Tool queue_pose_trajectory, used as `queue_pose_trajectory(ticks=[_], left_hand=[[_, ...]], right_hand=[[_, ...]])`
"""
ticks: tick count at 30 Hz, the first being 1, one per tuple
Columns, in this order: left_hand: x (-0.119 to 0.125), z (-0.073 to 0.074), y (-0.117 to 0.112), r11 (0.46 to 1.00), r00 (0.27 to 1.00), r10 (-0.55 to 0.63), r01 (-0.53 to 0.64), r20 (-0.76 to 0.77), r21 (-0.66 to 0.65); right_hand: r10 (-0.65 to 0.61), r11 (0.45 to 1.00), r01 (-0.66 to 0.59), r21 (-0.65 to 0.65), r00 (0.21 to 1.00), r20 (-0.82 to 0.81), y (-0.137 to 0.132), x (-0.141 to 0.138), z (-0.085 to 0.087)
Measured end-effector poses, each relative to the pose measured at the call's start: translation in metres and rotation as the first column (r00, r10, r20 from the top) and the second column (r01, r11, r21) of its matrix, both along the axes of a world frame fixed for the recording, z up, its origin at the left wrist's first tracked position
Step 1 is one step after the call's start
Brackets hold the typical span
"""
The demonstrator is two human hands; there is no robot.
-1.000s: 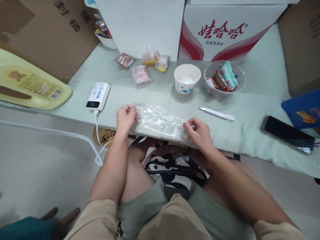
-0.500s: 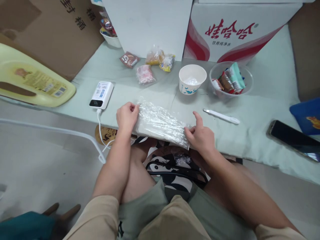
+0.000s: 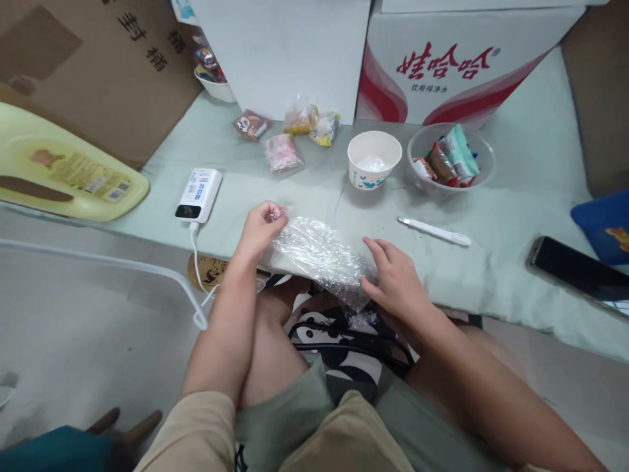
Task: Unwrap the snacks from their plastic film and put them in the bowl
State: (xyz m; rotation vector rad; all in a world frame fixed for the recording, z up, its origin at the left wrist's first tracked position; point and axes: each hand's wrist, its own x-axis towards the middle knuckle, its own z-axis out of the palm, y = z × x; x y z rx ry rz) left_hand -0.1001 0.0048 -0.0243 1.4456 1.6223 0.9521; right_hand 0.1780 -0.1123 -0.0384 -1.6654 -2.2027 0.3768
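Note:
A crinkled sheet of clear plastic film (image 3: 319,252) lies over the front edge of the cloth-covered table, its lower right corner hanging past the edge. My left hand (image 3: 260,229) pinches the film's upper left corner; something pinkish shows at the fingertips, too small to name. At the other end, my right hand (image 3: 393,275) is open, thumb and fingers apart, close beside the film's right edge. Whether the thumb touches it I cannot tell. Beyond the film stands a white paper bowl (image 3: 374,160) with crumpled clear plastic inside. A white utility knife (image 3: 435,231) lies right of it.
A clear plastic bowl (image 3: 484,167) holds wrapped snacks. Several small packets, one pink-and-white (image 3: 282,153), lie by the white box. A white power bank (image 3: 199,193) with a cable and a yellow jug (image 3: 98,177) are left; a phone (image 3: 580,265) lies right.
My left hand has moved slightly right with its corner of the film, which is now more bunched. My right hand has opened, its fingers coming away from the film's right edge.

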Motion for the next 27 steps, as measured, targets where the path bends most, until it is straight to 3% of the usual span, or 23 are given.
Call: queue_pose_trajectory(ticks=[3,7,13,17,19,22,24,27], left_hand=[[0.0,0.012,0.002,0.987,0.967,0.0,0.041,0.256,-0.154],[0.002,0.019,0.011,0.981,0.952,0.048,0.011,0.301,-0.191],[0.002,0.005,0.025,0.994,0.984,0.075,-0.062,0.162,-0.085],[-0.001,-0.005,0.026,0.999,0.999,0.039,-0.039,0.011,-0.006],[-0.001,-0.005,0.026,1.0,0.999,0.016,-0.016,0.048,0.001],[0.005,0.001,0.023,0.998,0.97,-0.058,0.057,0.237,0.013],[0.013,0.007,0.02,0.992,0.93,-0.125,0.118,0.345,0.04],[0.028,0.013,0.013,0.971,0.865,-0.232,0.236,0.445,0.047]], right_hand=[[0.007,1.0,-0.006,-0.029,1.0,0.009,0.0,0.002,0.001],[0.015,0.998,-0.009,-0.062,0.996,0.085,-0.002,0.002,0.001],[0.109,0.994,-0.106,-0.025,0.964,0.244,-0.016,0.004,-0.009],[0.166,0.985,-0.149,-0.09,0.958,0.232,-0.021,0.014,-0.006],[0.132,0.987,-0.117,-0.11,0.981,0.145,-0.018,0.02,0.004],[0.007,0.992,-0.023,-0.122,0.992,-0.13,-0.004,0.024,0.02],[-0.054,0.987,-0.002,-0.16,0.936,-0.348,0.01,0.019,0.025],[-0.089,0.966,-0.078,-0.245,0.792,-0.604,0.034,0.001,0.02]])
